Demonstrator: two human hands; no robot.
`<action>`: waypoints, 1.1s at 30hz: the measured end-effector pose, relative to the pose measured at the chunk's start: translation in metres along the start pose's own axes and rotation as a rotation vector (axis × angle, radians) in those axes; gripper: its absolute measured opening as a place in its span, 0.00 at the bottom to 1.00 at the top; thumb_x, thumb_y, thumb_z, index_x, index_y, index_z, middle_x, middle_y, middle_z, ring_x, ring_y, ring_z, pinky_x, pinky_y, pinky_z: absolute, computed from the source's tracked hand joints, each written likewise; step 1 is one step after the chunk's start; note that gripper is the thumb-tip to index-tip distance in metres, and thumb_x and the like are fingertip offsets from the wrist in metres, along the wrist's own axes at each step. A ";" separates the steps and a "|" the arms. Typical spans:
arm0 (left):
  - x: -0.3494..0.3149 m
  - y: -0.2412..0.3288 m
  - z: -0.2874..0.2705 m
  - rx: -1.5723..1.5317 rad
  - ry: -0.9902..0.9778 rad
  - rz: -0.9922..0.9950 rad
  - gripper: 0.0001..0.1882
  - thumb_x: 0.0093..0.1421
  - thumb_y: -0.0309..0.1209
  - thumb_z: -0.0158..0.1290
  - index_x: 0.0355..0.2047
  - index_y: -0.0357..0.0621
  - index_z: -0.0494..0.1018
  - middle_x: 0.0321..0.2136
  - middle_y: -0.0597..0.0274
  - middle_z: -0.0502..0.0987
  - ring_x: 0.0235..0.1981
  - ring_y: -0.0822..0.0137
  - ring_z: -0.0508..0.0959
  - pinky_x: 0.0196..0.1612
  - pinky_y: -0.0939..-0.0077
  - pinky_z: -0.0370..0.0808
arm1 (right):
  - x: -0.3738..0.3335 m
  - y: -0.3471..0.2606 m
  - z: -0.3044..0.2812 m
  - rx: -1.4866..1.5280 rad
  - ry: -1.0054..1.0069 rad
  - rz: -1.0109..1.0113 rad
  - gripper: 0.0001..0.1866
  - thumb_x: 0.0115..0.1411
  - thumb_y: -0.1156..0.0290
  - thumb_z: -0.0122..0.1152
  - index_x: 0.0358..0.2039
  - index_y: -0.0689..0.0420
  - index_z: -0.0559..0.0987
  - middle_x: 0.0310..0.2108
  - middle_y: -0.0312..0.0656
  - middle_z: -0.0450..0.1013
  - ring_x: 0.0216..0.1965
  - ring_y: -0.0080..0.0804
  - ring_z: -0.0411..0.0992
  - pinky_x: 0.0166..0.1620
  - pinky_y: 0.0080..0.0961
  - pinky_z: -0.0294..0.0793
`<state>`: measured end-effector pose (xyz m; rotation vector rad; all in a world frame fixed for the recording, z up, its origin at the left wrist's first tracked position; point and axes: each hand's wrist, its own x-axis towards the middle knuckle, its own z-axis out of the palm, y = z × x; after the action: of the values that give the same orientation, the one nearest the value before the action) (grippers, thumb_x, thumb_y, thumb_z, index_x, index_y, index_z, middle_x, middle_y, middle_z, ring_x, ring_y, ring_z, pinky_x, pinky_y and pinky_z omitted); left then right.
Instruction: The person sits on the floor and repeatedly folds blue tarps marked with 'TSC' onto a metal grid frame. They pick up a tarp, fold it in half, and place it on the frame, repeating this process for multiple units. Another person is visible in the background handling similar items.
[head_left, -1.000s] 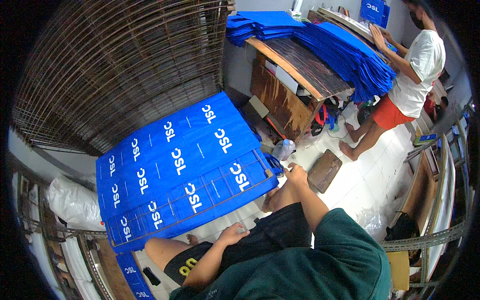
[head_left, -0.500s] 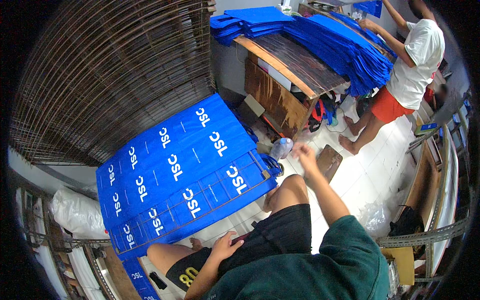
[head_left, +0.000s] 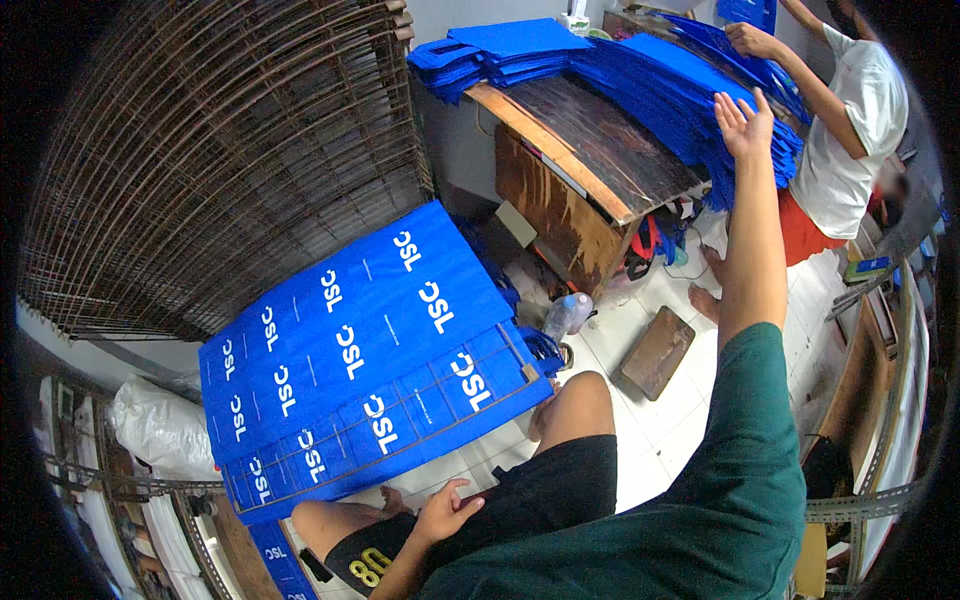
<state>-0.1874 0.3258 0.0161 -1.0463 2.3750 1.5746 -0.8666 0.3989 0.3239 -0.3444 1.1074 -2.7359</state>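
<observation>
My right arm stretches up and forward, and my right hand is open with fingers spread. It appears in front of the pile of blue fabric pieces; contact cannot be made out. My left hand rests on my lap over my black shorts, thumb and forefinger apart, with nothing visible in it. Before my knees lies a large blue printed fabric sheet with white lettering, a thin metal frame on its near part.
A co-worker in a white shirt handles blue fabric beside the wooden table. Wire racks stand at left. Plastic bottles and a brown block are on the tiled floor. A white plastic bundle lies at left.
My right hand has risen from near the bottles to the blue fabric pile, and its fingers have spread. My left hand stays on my lap. The co-worker's arm has shifted over the fabric.
</observation>
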 end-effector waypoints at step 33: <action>0.011 0.011 0.001 0.047 -0.035 -0.055 0.26 0.50 0.48 0.58 0.44 0.47 0.69 0.12 0.66 0.64 0.15 0.70 0.66 0.21 0.72 0.64 | 0.069 -0.001 0.000 -2.029 0.273 -0.316 0.23 0.50 0.56 0.51 0.49 0.38 0.73 0.49 0.46 0.69 0.55 0.44 0.63 0.55 0.40 0.62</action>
<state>-0.2027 0.3239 0.0188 -1.0570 2.3280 1.4981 -0.9329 0.3827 0.3346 -0.2755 3.5064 -0.6560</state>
